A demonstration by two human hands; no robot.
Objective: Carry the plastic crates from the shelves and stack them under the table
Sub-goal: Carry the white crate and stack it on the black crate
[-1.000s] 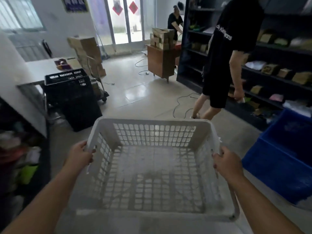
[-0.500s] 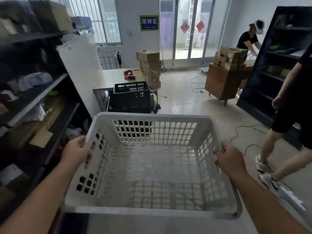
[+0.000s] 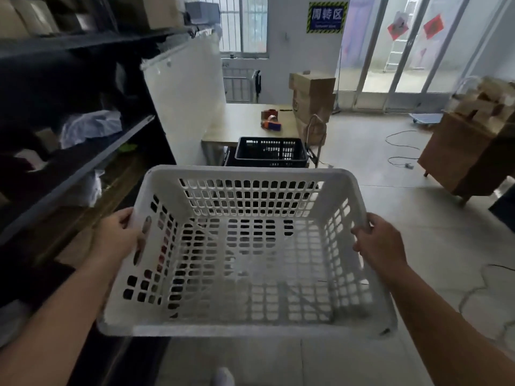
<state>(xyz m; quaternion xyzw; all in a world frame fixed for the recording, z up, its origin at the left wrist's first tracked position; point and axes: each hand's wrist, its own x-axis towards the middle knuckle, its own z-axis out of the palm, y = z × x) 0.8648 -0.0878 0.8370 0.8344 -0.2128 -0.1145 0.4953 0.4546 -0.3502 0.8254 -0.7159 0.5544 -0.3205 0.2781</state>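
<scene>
An empty white plastic crate point(image 3: 250, 274) with perforated walls fills the centre of the view, held level in front of me. My left hand point(image 3: 119, 238) grips its left rim and my right hand point(image 3: 379, 243) grips its right rim. Straight ahead stands a light wooden table point(image 3: 245, 126). A black plastic crate point(image 3: 271, 153) sits at the table's front edge, on top of another dark crate; their lower parts are hidden behind the white crate.
Dark shelves point(image 3: 69, 151) with bags and boxes line the left side. A white panel point(image 3: 186, 101) leans beside the table. Stacked cardboard boxes point(image 3: 313, 101) on a hand trolley stand right of it. A wooden cabinet point(image 3: 468, 160) and loose cables point(image 3: 401, 146) are on the floor to the right.
My view has swung left and moved forward. The table and black crate are nearer and centred. The person in black has gone out of view on the right. Both hands keep their grip.
</scene>
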